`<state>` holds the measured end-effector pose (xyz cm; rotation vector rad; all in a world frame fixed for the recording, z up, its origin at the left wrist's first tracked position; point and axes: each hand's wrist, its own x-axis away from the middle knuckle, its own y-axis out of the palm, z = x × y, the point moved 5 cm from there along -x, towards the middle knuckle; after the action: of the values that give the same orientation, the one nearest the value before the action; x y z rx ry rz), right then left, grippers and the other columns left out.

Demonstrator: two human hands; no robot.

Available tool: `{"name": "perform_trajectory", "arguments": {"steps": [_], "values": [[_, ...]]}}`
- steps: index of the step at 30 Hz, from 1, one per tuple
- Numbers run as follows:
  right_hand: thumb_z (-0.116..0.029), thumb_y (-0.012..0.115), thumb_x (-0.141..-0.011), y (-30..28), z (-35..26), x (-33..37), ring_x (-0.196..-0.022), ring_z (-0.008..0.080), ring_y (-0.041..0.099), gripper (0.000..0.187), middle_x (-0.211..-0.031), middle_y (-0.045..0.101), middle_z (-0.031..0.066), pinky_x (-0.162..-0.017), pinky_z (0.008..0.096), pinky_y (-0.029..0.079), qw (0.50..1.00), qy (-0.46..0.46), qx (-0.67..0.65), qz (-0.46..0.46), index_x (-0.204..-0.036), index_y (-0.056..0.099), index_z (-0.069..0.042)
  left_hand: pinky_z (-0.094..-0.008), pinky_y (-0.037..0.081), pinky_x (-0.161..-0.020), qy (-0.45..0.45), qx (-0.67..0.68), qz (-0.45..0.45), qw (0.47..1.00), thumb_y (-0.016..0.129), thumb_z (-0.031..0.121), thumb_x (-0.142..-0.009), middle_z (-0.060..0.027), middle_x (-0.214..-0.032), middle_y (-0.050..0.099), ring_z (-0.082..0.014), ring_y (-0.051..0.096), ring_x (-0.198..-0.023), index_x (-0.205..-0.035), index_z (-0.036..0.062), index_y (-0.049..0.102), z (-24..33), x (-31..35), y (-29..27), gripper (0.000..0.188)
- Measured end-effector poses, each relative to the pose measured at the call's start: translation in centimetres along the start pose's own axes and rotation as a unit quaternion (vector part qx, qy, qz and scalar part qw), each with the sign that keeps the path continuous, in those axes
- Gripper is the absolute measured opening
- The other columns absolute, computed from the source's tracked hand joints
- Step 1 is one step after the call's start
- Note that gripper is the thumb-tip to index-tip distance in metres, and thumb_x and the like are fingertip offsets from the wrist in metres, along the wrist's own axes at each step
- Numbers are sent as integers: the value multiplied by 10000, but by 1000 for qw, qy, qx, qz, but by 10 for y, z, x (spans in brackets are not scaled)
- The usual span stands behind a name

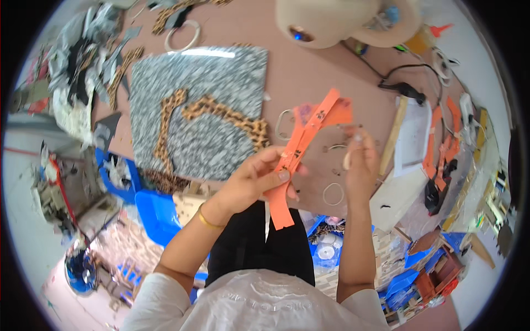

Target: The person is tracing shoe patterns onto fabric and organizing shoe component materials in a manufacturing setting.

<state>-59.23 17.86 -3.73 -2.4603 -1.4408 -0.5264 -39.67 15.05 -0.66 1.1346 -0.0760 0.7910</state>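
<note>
My left hand is closed on a long orange strip with dark marks and a slit along its middle. The thumb presses on top of the strip, whose lower end hangs past my fingers toward the table's front edge. Behind its upper end shows a wider orange piece with a purplish patch. To the right, apart from the strip, my right hand is raised with its fingers curled in. Blur hides what those fingers hold, if anything. Two leopard-print fabric pieces lie on a grey speckled stone slab left of my hands.
A beige machine with a small blue light stands at the far side, its black cable running right. Pale rings lie on the brown table. Grey scraps pile up far left. Blue bins stand below the front edge.
</note>
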Motion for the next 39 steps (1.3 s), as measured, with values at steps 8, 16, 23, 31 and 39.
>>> {"name": "perform_trajectory", "arguments": {"steps": [8, 16, 23, 31, 39], "values": [[-183, 583, -938, 16, -26, 10, -593, 27, 475, 190, -693, 561, -15, -499, 187, 370, 992, -9, -52, -114, -956, 628, 0, -211, 498, -711, 48, -397, 80, 913, 625, -20, -847, -45, -902, 658, -76, 618, -800, -1126, -21, 557, 11, -44, 29, 287], [-208, 565, -952, 3, -16, 1, -552, 44, 479, 221, -701, 590, 1, -477, 191, 376, 997, -30, -43, -61, -967, 623, 5, -211, 494, -629, 56, -315, 97, 942, 685, 22, -811, -72, -827, 678, -68, 610, -687, -950, -44, 607, 2, -72, 28, 172], [-96, 632, -889, 2, -24, -23, -498, 48, 469, 145, -677, 591, 25, -459, 197, 375, 996, -3, 4, -85, -909, 593, 42, -235, 414, -488, 119, -488, 178, 846, 814, 140, -695, -14, -605, 570, -56, 472, -534, -708, -5, 575, 10, -93, 13, 280], [-249, 530, -934, -93, -17, -84, -567, 155, 487, 274, -636, 571, 75, -545, 332, 403, 843, -220, 477, 116, -1078, 661, -57, -230, 451, -553, 137, -447, 210, 858, 643, 150, -879, -38, -678, 642, -65, 572, -614, -818, -22, 664, 20, -55, -24, 184], [-83, 603, -776, -93, -15, -89, -695, 331, 632, 324, -788, 659, 185, -653, 404, 485, 808, -266, 503, 153, -1097, 651, -73, -272, 476, -606, 142, -518, 258, 803, 631, 112, -858, -85, -702, 645, -136, 607, -649, -894, -24, 681, 33, 4, -37, 149]]}}
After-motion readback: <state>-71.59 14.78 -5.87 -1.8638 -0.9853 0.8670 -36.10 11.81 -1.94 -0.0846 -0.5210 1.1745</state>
